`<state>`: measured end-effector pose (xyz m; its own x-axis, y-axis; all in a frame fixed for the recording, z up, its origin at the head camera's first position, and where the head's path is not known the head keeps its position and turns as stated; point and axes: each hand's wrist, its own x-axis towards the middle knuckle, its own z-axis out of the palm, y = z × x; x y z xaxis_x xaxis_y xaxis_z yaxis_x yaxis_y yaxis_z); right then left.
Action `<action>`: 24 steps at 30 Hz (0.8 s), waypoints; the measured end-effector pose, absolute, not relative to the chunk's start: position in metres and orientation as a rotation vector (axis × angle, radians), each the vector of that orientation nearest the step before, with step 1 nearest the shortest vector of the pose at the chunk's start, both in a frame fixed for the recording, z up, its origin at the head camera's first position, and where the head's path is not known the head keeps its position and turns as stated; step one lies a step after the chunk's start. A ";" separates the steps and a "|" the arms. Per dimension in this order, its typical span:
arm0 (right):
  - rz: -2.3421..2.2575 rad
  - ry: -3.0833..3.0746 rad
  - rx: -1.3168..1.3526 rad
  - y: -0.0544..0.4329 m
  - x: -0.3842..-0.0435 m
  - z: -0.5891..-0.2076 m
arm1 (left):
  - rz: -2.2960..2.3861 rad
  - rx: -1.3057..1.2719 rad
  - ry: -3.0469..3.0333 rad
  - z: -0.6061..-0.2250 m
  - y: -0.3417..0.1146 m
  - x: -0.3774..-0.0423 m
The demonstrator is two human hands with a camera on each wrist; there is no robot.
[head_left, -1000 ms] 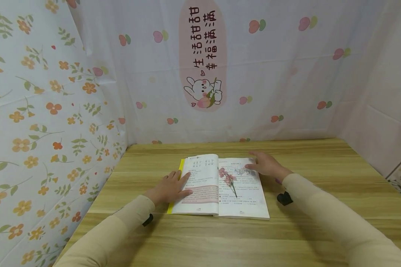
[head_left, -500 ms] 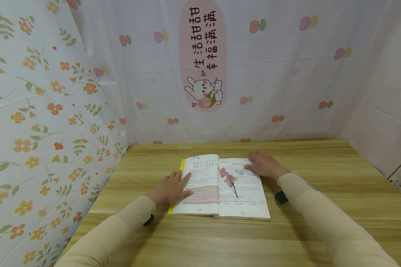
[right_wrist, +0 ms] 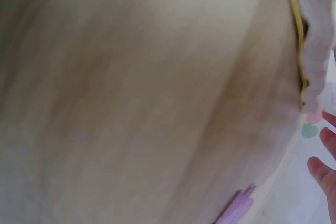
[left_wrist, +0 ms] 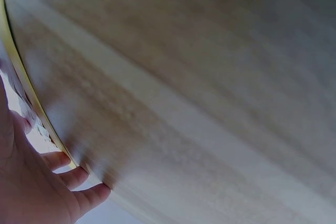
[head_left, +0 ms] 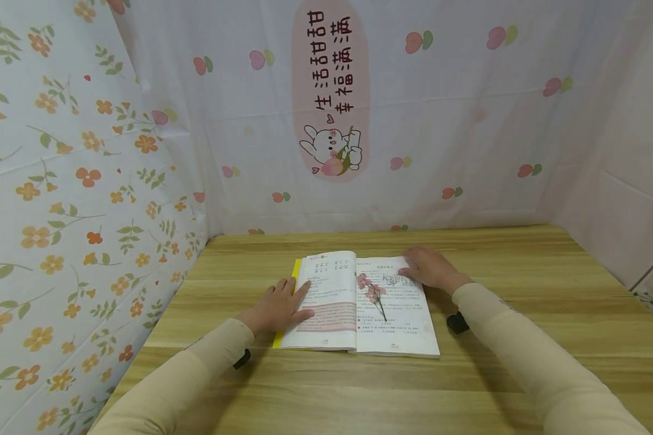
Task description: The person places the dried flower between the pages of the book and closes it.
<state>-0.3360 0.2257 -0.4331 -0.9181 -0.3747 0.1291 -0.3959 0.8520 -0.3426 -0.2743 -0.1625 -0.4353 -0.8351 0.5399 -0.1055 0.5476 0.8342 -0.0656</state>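
Note:
An open book (head_left: 326, 290) with printed pages and a yellow cover lies on the wooden table. A sprig of pink flowers (head_left: 374, 293) with a thin stem lies on its right page, near the spine. My left hand (head_left: 277, 307) rests over the left page's outer edge, fingers spread. In the left wrist view, fingertips (left_wrist: 97, 195) reach past the yellow cover edge (left_wrist: 31, 87) to the tabletop. My right hand (head_left: 432, 269) is at the right page's upper corner, thumb over the page beside a small drawing. The right wrist view shows separated fingers (right_wrist: 323, 171) near that corner.
In the right wrist view, a purple, ragged-tipped thing (right_wrist: 236, 207) lies on the wooden table (head_left: 326, 393) to the book's right. Printed cloth (head_left: 457, 139) hangs behind the table, and a flowered cloth (head_left: 76, 211) hangs at the left.
My right hand has shifted slightly left, and its extended finger has drawn in at the page corner. The purple thing beside that wrist is now hidden in the head view. The left hand stays put.

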 end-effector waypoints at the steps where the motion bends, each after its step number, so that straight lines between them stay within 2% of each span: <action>1: 0.597 -2.963 0.608 0.225 -0.336 -0.432 | -0.138 0.872 2.929 -0.435 -0.163 -0.274; 15: 1.223 -2.895 0.368 0.221 -0.330 -0.417 | -0.131 0.870 2.930 -0.436 -0.163 -0.275; 24: 1.841 -2.776 0.112 0.228 -0.317 -0.405 | -0.085 0.925 2.930 -0.441 -0.166 -0.277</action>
<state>-0.3174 0.2278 -0.4050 -0.9796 -0.1604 -0.1210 0.0490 0.3931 -0.9182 -0.2768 -0.1657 -0.4405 -0.8169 0.5710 -0.0814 0.5748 0.8177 -0.0320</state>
